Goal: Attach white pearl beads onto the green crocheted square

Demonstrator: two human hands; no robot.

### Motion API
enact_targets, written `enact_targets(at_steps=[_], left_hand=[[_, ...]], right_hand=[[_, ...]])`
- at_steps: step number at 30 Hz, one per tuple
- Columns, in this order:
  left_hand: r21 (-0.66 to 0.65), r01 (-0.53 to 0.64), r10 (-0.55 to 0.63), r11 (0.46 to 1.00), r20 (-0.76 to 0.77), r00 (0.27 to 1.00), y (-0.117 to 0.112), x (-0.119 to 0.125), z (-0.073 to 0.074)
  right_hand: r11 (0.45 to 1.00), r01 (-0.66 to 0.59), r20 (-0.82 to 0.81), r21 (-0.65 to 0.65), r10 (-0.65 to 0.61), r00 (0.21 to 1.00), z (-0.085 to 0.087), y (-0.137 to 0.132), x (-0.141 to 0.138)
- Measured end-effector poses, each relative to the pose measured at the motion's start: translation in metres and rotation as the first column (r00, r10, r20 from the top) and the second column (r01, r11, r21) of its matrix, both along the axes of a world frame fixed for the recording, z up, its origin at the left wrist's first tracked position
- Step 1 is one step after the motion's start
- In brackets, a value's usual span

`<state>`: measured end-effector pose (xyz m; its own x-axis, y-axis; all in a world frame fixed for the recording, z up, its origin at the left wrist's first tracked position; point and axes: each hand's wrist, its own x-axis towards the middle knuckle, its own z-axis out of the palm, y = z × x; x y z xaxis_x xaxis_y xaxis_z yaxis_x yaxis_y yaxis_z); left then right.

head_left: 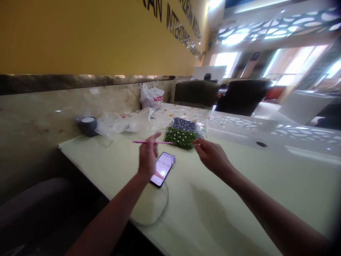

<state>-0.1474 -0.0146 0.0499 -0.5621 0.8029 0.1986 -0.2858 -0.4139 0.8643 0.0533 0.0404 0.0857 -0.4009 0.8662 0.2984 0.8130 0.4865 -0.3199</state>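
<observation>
My left hand [147, 155] is raised above the table and pinches a thin pink crochet hook [156, 142], whose tip points right toward a green crocheted piece with white beads [180, 137]. A blue-grey crocheted piece [183, 124] lies just behind the green one. My right hand [210, 154] hovers at the green piece's right corner with its fingers curled; whether it touches the piece is unclear. A lit phone [162, 169] lies on the table under my left hand, with a cable running from it toward the near edge.
The pale table [239, 199] runs along a marble wall panel on the left. A dark tape roll [88, 125], crumpled clear plastic [117, 123] and a white plastic bag [151, 96] sit at the back. Two dark chairs [243, 96] stand beyond the table.
</observation>
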Motion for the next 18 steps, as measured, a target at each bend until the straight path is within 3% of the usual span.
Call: enact_targets(at_steps=[2, 5, 10, 13, 18], left_hand=[[0.01, -0.157, 0.155, 0.987, 0.108, 0.982, 0.008, -0.043, -0.006], [-0.014, -0.301, 0.299, 0.953, 0.173, 0.938, 0.023, -0.092, -0.029], [-0.012, -0.315, 0.309, 0.949, 0.222, 0.925, 0.032, -0.126, -0.059], [0.02, -0.297, 0.285, 0.955, 0.228, 0.931, 0.029, -0.135, -0.058], [0.105, -0.327, 0.299, 0.939, 0.223, 0.928, 0.02, -0.144, -0.046]], right_hand=[[0.995, -0.1, 0.022, -0.006, 0.1, 0.995, 0.002, 0.02, -0.024], [0.973, -0.225, 0.014, -0.06, 0.226, 0.974, -0.005, 0.058, -0.077], [0.918, -0.357, -0.069, -0.171, 0.35, 0.934, -0.027, 0.109, -0.177], [0.869, -0.458, -0.153, -0.188, 0.435, 0.888, -0.04, 0.11, -0.231], [0.713, -0.669, -0.3, -0.21, 0.604, 0.738, -0.057, 0.074, -0.286]])
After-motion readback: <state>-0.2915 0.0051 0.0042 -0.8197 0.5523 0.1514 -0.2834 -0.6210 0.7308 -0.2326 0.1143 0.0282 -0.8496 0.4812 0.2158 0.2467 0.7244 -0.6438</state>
